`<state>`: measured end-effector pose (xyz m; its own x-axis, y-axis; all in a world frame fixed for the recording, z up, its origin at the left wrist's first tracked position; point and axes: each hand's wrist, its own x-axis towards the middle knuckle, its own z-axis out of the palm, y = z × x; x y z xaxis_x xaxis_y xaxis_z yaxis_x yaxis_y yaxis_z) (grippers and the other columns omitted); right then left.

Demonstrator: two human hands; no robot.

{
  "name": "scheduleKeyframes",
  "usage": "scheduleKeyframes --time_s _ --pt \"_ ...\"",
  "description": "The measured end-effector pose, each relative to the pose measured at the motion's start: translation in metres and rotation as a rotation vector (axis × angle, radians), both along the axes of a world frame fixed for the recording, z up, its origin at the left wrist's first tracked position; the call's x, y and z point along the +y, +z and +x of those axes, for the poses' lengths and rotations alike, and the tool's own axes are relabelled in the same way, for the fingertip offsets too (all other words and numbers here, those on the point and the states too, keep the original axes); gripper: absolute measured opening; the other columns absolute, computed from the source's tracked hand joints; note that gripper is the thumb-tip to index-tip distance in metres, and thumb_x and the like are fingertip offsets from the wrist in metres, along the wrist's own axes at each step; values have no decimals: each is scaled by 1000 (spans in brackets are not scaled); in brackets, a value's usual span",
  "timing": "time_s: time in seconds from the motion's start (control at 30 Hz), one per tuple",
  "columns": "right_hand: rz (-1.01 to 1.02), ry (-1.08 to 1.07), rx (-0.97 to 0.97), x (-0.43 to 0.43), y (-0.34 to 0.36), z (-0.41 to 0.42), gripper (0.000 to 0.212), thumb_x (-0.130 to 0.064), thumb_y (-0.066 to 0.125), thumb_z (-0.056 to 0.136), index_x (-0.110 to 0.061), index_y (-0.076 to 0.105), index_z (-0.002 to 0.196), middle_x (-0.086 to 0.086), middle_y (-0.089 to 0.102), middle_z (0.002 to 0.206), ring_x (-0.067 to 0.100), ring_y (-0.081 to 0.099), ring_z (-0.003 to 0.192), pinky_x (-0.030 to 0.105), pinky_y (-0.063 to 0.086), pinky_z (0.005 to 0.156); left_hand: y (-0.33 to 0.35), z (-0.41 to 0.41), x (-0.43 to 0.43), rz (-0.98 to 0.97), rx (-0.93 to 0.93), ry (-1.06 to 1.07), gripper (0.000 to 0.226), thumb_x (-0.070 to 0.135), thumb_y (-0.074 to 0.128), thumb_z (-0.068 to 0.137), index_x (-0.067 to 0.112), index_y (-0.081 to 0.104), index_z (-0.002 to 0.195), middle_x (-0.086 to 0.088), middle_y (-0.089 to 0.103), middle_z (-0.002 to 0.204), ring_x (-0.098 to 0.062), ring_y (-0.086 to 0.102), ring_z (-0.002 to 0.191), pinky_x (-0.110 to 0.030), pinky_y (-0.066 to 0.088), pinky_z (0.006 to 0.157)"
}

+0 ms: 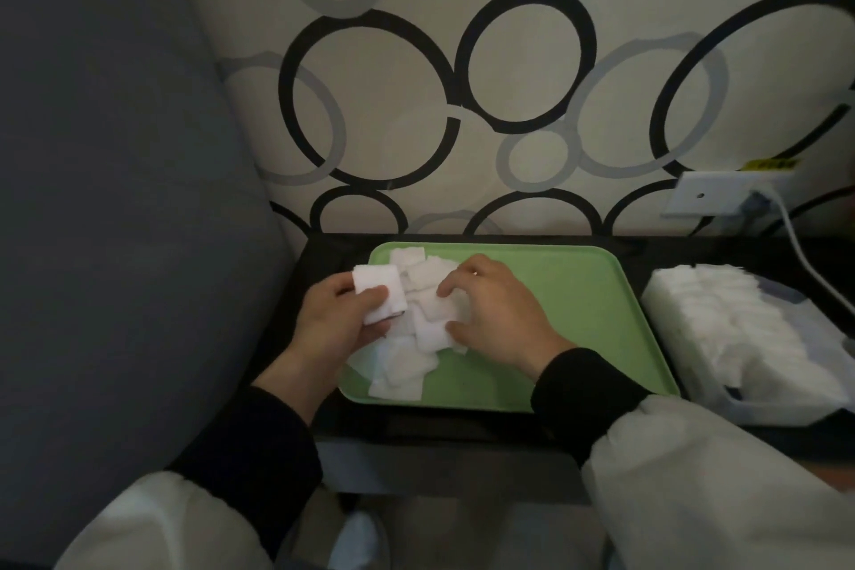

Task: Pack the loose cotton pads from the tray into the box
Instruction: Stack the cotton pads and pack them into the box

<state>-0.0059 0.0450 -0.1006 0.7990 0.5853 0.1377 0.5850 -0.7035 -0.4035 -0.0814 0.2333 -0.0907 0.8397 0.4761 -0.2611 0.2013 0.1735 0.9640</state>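
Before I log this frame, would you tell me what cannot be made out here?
- Head view: how many held pads the left hand grips; its thumb covers the stack's edge.
- Head view: whether the right hand pinches any loose pads on the tray; its curled fingers hide the contact.
- Head view: the box's far right side, cut off by the frame edge.

Black worktop [444,423] set against wallpaper [523,56] printed with black and grey rings. Grey cushion [115,199] seen past its left edge. White socket plate [715,195] mounted above far right corner; white cable [798,248] plugged in.
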Motion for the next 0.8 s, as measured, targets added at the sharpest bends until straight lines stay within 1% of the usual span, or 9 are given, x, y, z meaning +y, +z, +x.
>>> scheduleKeyframes --time_s 0.13,0.23,0.33,0.47,0.53,0.6,0.7,0.77,0.8 --pt "-78 -8 -71 10 -5 4 46 -29 72 80 -33 57 123 -4 44 130 18 43 116 35 42 94 0 -1 5 -6 -3 -27 32 11 67 92 10 63 124 -9 70 110 -20 70 94 -22 56 59" --pt "-58 -8 -115 11 -7 6 30 -33 66 86 -31 63 116 -5 47 127 17 44 113 33 42 93 -1 -1 6 2 -11 -41 31 11 67 92 11 64 122 -7 72 106 -17 70 90 -22 55 58" --pt "95 -16 -78 10 -6 9 17 -31 59 93 -25 69 105 -7 51 118 12 47 108 29 42 92 -1 2 4 27 -12 -43 30 12 67 92 13 64 122 -7 72 107 -18 70 92 -24 56 61" --pt "450 -78 183 2 7 15 3 -16 64 85 -13 65 83 -2 61 95 13 58 88 32 47 77 2 5 1 45 -5 -62 25 13 65 94 14 65 119 -8 69 111 -23 68 99 -28 57 67" --pt "579 -111 331 -7 15 15 10 -9 62 85 -11 60 75 5 62 79 17 59 77 37 48 70 3 5 -2 50 17 -80 18 16 63 95 16 68 112 -9 67 113 -23 66 100 -27 56 65" --pt "692 -96 481 -16 24 13 18 -2 58 88 -12 59 72 10 61 74 22 60 77 40 53 71 6 5 -7 48 23 -105 11 16 63 95 17 70 103 -11 67 113 -22 66 99 -25 56 64" --pt "820 12 735 -26 32 10 16 2 57 91 -9 63 82 14 64 83 28 60 81 42 50 73 7 5 -17 59 29 -164 10 14 64 95 16 70 103 -10 68 112 -23 67 101 -26 58 64" --pt "831 78 854 -29 31 9 7 0 61 91 -4 65 93 23 63 93 33 58 87 46 46 78 9 4 -24 66 17 -212 12 14 65 94 15 71 105 -10 71 110 -23 70 99 -25 58 65" --pt "822 95 886 -31 29 9 8 -1 63 90 -2 66 98 26 64 96 35 57 88 46 46 78 10 4 -29 65 12 -237 13 14 65 95 14 71 105 -10 72 108 -23 71 97 -25 58 65"
